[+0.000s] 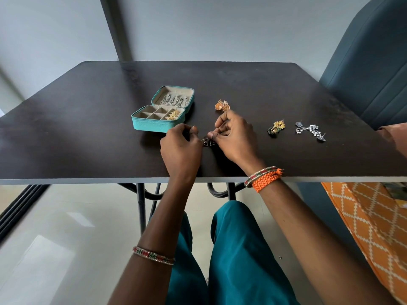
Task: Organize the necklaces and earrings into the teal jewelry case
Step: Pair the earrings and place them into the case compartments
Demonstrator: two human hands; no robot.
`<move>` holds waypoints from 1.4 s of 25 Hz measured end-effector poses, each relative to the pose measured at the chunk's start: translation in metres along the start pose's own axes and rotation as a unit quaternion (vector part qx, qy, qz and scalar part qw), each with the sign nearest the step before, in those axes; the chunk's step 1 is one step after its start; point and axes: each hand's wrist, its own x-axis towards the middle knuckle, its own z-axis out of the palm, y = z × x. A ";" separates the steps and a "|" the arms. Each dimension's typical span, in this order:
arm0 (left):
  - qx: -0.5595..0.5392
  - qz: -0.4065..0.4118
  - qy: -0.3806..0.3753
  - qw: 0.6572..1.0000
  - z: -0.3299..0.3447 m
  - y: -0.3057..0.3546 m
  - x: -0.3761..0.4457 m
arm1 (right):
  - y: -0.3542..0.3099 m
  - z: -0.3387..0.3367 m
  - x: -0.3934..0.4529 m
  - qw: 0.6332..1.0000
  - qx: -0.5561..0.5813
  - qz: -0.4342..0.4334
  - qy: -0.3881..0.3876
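Note:
The teal jewelry case (154, 126) lies open on the dark table (77, 128). Silver necklaces (174, 100) hang in its lid and gold earrings (174, 115) sit in a right compartment. Just right of the case, my left hand (180, 148) and my right hand (235, 137) both pinch a pair of dark triangle earrings (208, 142) between them, low over the table. Loose on the table lie round gold earrings (222, 105), green and gold flower earrings (276, 127) and silver stone earrings (310, 130).
A teal upholstered chair (370, 62) stands at the table's right side. An orange patterned cloth (370, 216) hangs by my right arm. A dark post (116, 29) rises behind the table. Metal table legs (141, 205) show below the front edge.

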 end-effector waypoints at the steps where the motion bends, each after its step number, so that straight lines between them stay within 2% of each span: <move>1: -0.010 0.003 0.002 1.000 0.000 -0.001 0.000 | 0.000 0.000 0.000 1.000 0.000 0.003 0.003; 9: 0.008 0.006 0.014 1.000 0.000 0.001 -0.003 | -0.003 -0.001 -0.001 1.000 -0.001 0.005 -0.003; 12: 0.023 0.014 -0.004 1.000 0.000 0.001 -0.003 | -0.003 -0.002 -0.001 1.000 0.007 0.007 -0.004; 17: 0.033 0.012 -0.020 0.999 -0.001 -0.001 -0.002 | 0.004 -0.006 -0.002 0.994 0.097 0.048 0.003; 26: 0.020 0.022 -0.014 0.999 -0.001 -0.002 -0.003 | 0.007 -0.011 -0.008 0.988 0.141 0.060 0.028; 32: -0.094 0.076 -0.051 0.991 -0.003 0.008 -0.008 | 0.013 -0.040 -0.020 0.968 0.234 0.093 -0.006; 35: -0.153 0.130 -0.087 0.976 0.003 0.030 -0.021 | 0.027 -0.078 -0.018 0.967 0.231 0.095 0.057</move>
